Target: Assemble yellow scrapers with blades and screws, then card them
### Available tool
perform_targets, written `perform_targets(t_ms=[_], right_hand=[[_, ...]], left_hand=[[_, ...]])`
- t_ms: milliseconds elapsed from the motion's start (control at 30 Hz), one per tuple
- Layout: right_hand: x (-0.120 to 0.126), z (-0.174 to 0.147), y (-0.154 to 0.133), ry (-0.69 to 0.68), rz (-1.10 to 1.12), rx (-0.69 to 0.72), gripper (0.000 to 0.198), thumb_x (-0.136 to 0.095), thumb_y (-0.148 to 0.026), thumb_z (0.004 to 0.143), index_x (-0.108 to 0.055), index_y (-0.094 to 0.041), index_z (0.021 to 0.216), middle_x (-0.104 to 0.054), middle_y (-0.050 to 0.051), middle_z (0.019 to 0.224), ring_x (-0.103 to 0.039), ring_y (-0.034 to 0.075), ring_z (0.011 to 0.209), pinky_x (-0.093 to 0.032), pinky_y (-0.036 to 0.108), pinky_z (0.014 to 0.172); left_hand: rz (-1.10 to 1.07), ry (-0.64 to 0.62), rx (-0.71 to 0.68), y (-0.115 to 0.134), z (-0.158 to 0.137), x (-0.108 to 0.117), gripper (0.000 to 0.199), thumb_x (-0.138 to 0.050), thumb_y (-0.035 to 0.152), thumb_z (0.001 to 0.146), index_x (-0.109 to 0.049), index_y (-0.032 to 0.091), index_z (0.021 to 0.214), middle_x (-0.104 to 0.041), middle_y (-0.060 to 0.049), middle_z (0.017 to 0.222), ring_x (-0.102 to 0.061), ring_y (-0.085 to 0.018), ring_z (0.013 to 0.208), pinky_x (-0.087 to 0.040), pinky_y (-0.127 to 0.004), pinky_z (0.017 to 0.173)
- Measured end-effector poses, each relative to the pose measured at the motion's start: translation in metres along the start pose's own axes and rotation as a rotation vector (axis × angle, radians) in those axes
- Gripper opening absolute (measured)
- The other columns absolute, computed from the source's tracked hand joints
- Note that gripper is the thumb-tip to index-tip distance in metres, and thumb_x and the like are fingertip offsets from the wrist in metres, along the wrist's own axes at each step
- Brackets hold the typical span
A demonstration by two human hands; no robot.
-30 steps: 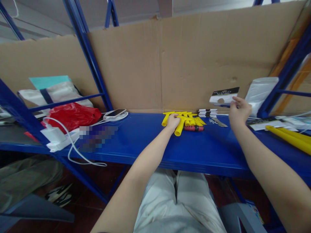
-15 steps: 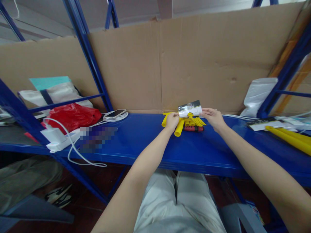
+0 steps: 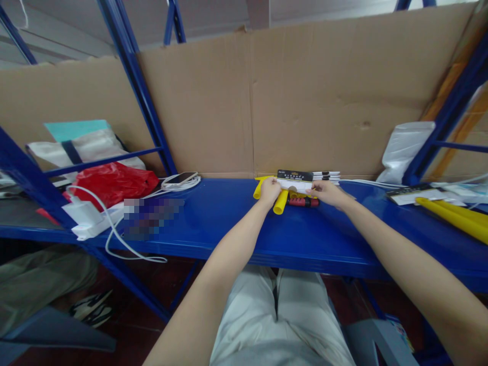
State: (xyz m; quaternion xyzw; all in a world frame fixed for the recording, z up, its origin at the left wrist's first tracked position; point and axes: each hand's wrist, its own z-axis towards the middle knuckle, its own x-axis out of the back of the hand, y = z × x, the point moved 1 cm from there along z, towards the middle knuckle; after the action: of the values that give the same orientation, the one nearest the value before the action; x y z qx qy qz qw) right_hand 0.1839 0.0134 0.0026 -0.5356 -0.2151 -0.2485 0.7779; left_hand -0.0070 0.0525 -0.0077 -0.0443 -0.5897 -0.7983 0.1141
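A black-and-white printed card (image 3: 294, 180) is held by its two sides over the blue shelf. My left hand (image 3: 270, 189) is closed on its left edge, and my right hand (image 3: 324, 193) pinches its lower right corner. Below the card lie yellow tubes (image 3: 281, 202), partly hidden by it. Next to them rests a red-and-black handled tool (image 3: 304, 202), whose kind I cannot make out. Just behind my right hand is a small stack of white and black pieces (image 3: 327, 176), which look like pens or folded cards.
At the left a phone (image 3: 183, 179) lies by coiled white cable, near a red plastic bag (image 3: 114, 184) and a white power strip (image 3: 93, 226). To the right are long yellow pieces (image 3: 453, 218) and a clear plastic bag (image 3: 406, 150). Cardboard (image 3: 305, 91) walls the back.
The card has tipped so that its black printed top faces me, and it sits lower. My right hand has moved slightly left and down. The white and black stack now shows.
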Motion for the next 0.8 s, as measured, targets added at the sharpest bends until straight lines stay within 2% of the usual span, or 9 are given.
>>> perform_targets(t_ms=[167,467,633,800], right_hand=[[0.000,-0.002,-0.002,-0.012,-0.030,-0.008,0.022,-0.061,-0.038,0.068,-0.052,-0.019,0.060,-0.055,0.000,0.065,-0.047,0.014,0.064,-0.037,0.025,0.059],[-0.002,-0.007,-0.013,-0.027,-0.036,-0.154,0.025,-0.062,-0.035,0.072,-0.051,-0.019,0.056,-0.053,0.000,0.062,-0.046,0.015,0.064,-0.037,0.027,0.066],[-0.001,-0.007,-0.012,-0.039,-0.011,-0.147,0.024,-0.063,-0.037,0.072,-0.053,-0.019,0.059,-0.055,0.000,0.063,-0.047,0.015,0.065,-0.038,0.028,0.066],[-0.001,-0.005,-0.007,-0.026,-0.021,-0.120,0.029,-0.063,-0.044,0.070,-0.053,-0.019,0.058,-0.054,0.000,0.062,-0.046,0.015,0.064,-0.038,0.027,0.064]], left_hand=[[0.043,-0.004,0.012,0.000,0.001,0.000,0.016,-0.045,0.008,0.069,-0.058,0.017,0.071,-0.064,-0.003,0.069,-0.063,-0.016,0.066,-0.046,-0.025,0.059],[0.149,-0.020,-0.034,0.001,0.001,0.000,0.017,-0.047,0.011,0.073,-0.062,0.016,0.079,-0.070,-0.007,0.087,-0.064,-0.019,0.086,-0.048,-0.029,0.078],[0.209,0.044,-0.027,0.000,0.002,0.002,0.023,-0.052,0.012,0.073,-0.061,0.017,0.093,-0.069,-0.009,0.098,-0.064,-0.020,0.093,-0.046,-0.029,0.082],[0.283,0.033,0.033,0.003,-0.003,0.007,0.019,-0.060,0.019,0.071,-0.061,0.018,0.090,-0.069,-0.012,0.099,-0.063,-0.026,0.097,-0.045,-0.035,0.084]])
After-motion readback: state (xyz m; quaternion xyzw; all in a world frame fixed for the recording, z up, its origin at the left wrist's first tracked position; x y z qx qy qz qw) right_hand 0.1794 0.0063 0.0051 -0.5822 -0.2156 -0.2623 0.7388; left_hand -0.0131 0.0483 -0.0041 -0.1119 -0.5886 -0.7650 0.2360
